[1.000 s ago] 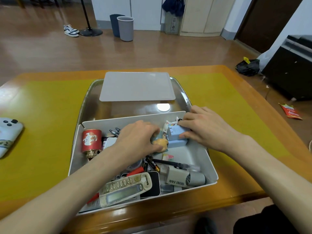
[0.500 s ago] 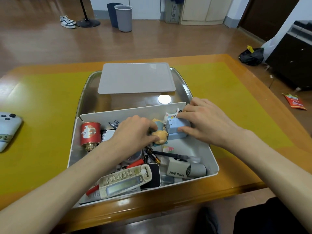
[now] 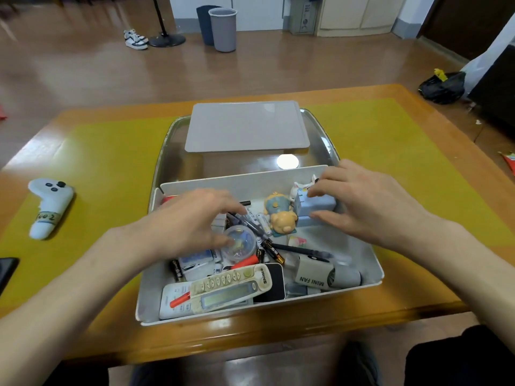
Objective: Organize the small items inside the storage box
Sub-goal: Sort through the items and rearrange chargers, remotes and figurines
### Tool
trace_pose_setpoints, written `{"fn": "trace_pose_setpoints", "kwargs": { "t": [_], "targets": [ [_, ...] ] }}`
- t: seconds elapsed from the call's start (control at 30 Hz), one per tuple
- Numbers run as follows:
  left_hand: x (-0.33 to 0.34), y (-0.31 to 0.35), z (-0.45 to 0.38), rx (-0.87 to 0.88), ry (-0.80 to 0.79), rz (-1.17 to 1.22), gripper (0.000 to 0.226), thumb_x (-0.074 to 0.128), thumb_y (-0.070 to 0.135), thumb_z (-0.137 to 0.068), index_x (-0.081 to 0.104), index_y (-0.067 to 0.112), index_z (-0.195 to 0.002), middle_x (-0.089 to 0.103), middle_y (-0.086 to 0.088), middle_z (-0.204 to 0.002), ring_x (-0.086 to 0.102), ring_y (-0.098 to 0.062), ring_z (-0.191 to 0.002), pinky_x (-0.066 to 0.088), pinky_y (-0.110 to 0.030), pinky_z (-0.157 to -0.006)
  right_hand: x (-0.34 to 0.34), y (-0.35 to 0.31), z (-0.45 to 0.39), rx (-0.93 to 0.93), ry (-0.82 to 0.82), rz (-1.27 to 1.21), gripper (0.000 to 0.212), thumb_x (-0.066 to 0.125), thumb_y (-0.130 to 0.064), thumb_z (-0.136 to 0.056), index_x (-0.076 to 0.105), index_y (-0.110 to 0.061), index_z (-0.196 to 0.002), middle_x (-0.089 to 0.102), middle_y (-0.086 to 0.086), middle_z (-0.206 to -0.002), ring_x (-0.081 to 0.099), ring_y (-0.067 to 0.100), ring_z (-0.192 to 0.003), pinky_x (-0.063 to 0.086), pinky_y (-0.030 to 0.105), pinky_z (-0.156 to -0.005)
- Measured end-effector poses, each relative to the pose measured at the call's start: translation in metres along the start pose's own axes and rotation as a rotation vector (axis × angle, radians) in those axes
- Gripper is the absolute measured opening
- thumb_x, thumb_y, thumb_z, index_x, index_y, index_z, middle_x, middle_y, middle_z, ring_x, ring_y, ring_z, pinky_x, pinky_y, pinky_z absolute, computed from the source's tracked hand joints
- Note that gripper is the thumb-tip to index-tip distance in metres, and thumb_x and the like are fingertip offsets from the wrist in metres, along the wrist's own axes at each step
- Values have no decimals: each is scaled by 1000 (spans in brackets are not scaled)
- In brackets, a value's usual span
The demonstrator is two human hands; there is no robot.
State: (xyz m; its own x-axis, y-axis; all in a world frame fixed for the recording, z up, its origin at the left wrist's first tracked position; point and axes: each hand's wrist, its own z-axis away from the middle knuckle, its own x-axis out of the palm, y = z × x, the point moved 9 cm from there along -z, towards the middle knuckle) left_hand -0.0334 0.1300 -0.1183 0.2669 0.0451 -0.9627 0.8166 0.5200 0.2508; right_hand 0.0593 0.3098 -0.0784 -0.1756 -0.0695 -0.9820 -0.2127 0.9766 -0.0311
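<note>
A white storage box [image 3: 373,263] sits at the table's near edge, full of small items. My right hand [image 3: 365,204] grips a light blue block [image 3: 316,207] at the box's far right, beside a small white figure [image 3: 299,189]. A blue and orange toy figure [image 3: 280,215] lies free next to the block. My left hand [image 3: 192,221] hovers with fingers spread over pens, batteries and a round clear case [image 3: 239,243], holding nothing. A remote control [image 3: 231,285] and a mini fan [image 3: 320,273] lie along the near wall.
The box rests partly on a metal tray [image 3: 167,151] that also carries a grey lid [image 3: 246,126]. A white game controller [image 3: 48,207] lies on the yellow mat at the left. A dark object [image 3: 7,271] shows at the left edge.
My left hand has let go of the toy figure and moved left and back, opening over the pens. My right hand stays on the blue block. The camera tilted.
</note>
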Motion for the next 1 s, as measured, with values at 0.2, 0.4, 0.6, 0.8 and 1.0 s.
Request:
{"fn": "trace_pose_setpoints", "kwargs": {
  "t": [0.2, 0.4, 0.6, 0.8, 1.0],
  "targets": [
    [31, 17, 8, 144, 8, -112, 64, 78, 44, -81, 53, 35, -139, 54, 15, -134, 48, -7, -121, 49, -28, -96, 29, -19, 15, -30, -371, -31, 50, 53, -77, -76, 65, -42, -109, 59, -21, -90, 57, 4, -87, 48, 30, -66],
    [31, 14, 7, 174, 68, -166, 60, 76, 49, -80, 55, 33, -134, 60, 12, -122, 55, -11, -111, 53, -34, -87, 70, -27, 27, -34, -558, 147, 52, 64, -67, -69, 57, -33, -108, 58, -9, -86, 48, 18, -70, 37, 31, -51],
    [23, 10, 7, 173, 83, -126, 55, 74, 54, -79, 57, 35, -127, 60, 14, -114, 53, -8, -105, 50, -27, -82, 73, -21, 28, -16, -612, 115, 57, 68, -69, -71, 57, -36, -115, 48, -13, -77, 60, 17, -80, 28, 26, -47],
    [13, 1, 10, 88, 69, -63, 72, 72, 64, -78, 49, 33, -140, 57, 13, -127, 50, -10, -118, 50, -33, -92, 67, -23, 24, 24, -607, 62, 61, 62, -72, -78, 53, -44, -131, 65, -14, -98, 63, 12, -90, 51, 31, -67],
    [-17, -21, 33, 28, 19, 37, 51, 77, 40, -84, 59, 31, -132, 64, 12, -120, 59, -9, -108, 50, -36, -91, 38, -50, 2, -41, -351, -148, 61, 39, -85, -73, 62, -44, -112, 59, -28, -94, 49, -11, -77, 46, 21, -64]
  ]
}}
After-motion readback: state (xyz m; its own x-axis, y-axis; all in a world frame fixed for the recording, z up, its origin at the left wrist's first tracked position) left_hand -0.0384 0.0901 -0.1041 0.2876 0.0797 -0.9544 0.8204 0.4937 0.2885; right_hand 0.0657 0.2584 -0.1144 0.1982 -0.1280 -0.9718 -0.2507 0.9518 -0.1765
